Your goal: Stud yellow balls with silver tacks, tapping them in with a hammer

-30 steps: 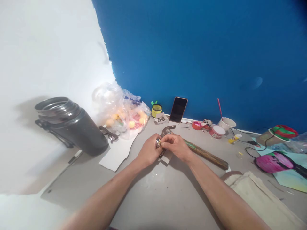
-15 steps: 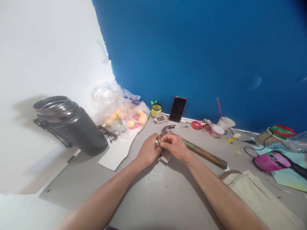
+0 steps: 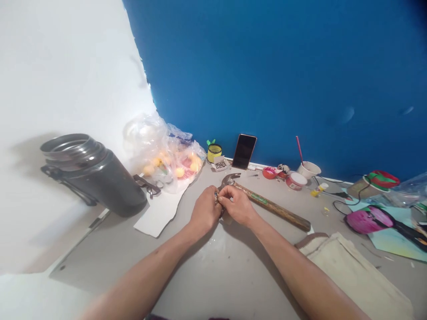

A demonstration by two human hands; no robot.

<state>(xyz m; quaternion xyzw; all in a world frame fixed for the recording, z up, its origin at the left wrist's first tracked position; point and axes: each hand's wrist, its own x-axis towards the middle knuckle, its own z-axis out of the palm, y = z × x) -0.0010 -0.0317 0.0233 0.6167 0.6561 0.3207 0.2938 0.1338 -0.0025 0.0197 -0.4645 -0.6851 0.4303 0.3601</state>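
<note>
My left hand is closed around a small shiny metal object, mostly covered by my fingers. Thumb and forefinger of my right hand are pinched together against it; anything between their tips is too small to make out. Under the hands shows part of a pale flat piece on the grey table. Just behind them lies a claw hammer, its head near my fingers and its wooden handle running to the right.
At left stands a dark flask, beside eyeglasses and a plastic bag of orange things. Toward the blue wall are a small box of metal bits, a phone and a paper cup. Folded cloth lies front right.
The view has shifted slightly, so things appear a little farther left. Both hands stay together, and the shiny object is now more covered by my fingers.
</note>
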